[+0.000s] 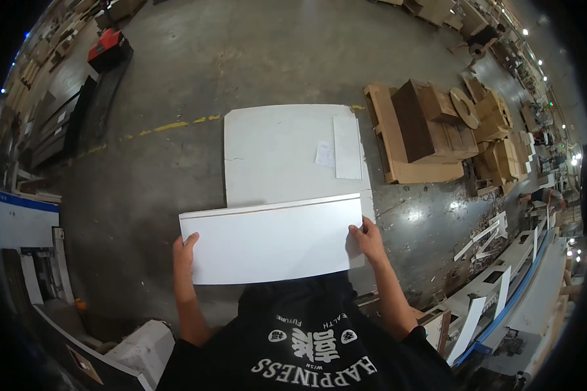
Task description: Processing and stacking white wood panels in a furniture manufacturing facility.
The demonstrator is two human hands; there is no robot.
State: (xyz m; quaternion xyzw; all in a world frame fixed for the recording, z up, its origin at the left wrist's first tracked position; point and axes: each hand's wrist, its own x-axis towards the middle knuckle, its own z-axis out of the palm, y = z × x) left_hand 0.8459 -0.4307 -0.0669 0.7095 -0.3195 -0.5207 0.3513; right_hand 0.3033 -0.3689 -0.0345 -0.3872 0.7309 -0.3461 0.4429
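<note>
A long white board (274, 244) with a thin brown line along its far edge is held up in front of my body. My left hand (186, 253) grips its left end, thumb on top. At the right end my right hand (368, 240) is closed on the board the same way, its fingers hidden around the edge. Beyond the board lies a larger white panel (267, 156), partly covered by it. On that panel rest a narrow white strip (347, 147) and a sheet of paper (325, 154).
Cardboard boxes (430, 124) stand on a wooden pallet (385, 140) to the right. A red pallet truck (109, 51) is at the far left. White offcuts (486, 236) lie on the right floor beside a blue-edged conveyor (502, 313). One person (486, 40) is far right.
</note>
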